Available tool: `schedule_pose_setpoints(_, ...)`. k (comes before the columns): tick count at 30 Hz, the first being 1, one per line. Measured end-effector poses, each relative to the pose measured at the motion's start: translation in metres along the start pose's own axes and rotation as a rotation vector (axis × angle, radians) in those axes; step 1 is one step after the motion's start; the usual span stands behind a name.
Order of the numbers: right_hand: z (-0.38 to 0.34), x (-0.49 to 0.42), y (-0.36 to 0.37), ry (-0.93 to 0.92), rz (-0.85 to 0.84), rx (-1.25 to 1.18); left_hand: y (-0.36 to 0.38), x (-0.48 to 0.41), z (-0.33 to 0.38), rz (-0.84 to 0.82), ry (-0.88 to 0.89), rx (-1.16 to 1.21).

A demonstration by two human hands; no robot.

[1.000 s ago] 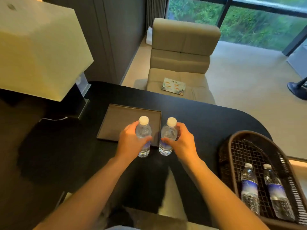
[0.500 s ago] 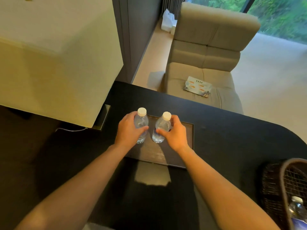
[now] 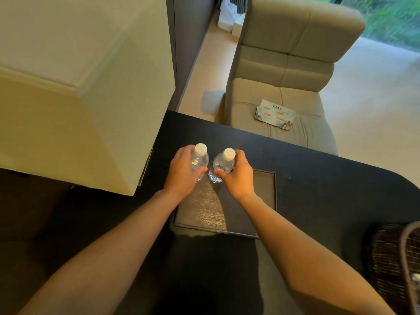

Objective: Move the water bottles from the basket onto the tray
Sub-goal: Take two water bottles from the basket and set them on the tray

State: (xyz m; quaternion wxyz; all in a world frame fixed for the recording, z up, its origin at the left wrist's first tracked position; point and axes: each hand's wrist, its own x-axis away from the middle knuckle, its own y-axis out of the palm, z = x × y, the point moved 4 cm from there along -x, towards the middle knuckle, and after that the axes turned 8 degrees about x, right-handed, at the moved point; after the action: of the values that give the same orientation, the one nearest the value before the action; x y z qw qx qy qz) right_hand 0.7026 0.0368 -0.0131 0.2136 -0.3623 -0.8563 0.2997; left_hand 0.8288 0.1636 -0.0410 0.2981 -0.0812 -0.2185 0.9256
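Observation:
Two clear water bottles with white caps stand upright side by side at the far end of the dark wood-grain tray (image 3: 204, 212). My left hand (image 3: 183, 173) is wrapped around the left bottle (image 3: 200, 156). My right hand (image 3: 237, 176) grips the right bottle (image 3: 223, 162). Both bottle bases look to be on or just above the tray's surface; I cannot tell which. The dark wicker basket (image 3: 391, 260) shows only partly at the right edge, with a bit of another bottle (image 3: 416, 277) inside.
The tray lies on a black table (image 3: 318, 183) with a rounded right corner. A large cream lampshade (image 3: 79, 87) hangs close on the left, just beside my left hand. Beyond the table stands a beige armchair (image 3: 284, 71) with a leaflet (image 3: 275, 114) on its seat.
Both hands carried the bottles forward from the tray's near edge to its far end. The view shifted left, so the basket slid mostly out of frame.

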Motion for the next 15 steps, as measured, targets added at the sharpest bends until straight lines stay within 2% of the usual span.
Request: schedule_pose_setpoints(15, 0.002, -0.019, 0.009, -0.030, 0.014, 0.001, 0.006, -0.028, -0.008, -0.023, 0.101, -0.015)
